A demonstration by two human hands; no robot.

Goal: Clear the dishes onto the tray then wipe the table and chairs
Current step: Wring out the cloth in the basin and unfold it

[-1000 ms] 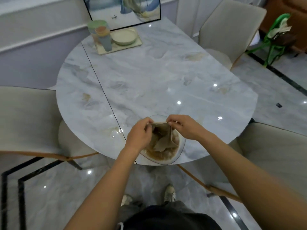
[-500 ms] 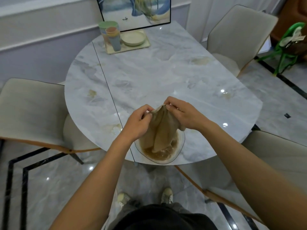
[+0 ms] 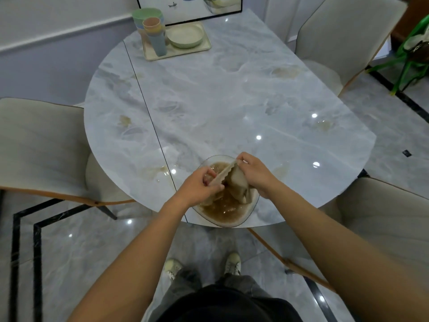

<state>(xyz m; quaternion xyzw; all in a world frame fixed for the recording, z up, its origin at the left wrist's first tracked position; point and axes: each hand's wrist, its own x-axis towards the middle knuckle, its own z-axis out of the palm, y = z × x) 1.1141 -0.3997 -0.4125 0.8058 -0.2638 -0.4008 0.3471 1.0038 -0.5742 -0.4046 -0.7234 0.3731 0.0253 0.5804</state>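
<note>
Wet cloth (image 3: 236, 182) between left hand (image 3: 197, 187) and right hand (image 3: 255, 175), above glass bowl (image 3: 251, 211) at near edge of table (image 3: 232, 101).

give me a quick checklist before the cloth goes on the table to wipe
1. Left hand and right hand both grip the cloth: ok
2. Cloth held over the bowl, so drips land inside: ok
3. Cloth wrung out enough: cannot tell
4. Cups and plate on the tray: ok
5. Bowl well back from the table edge: not ok, it sits at the near edge
6. Tabletop clean: not ok, brown stains show
</note>
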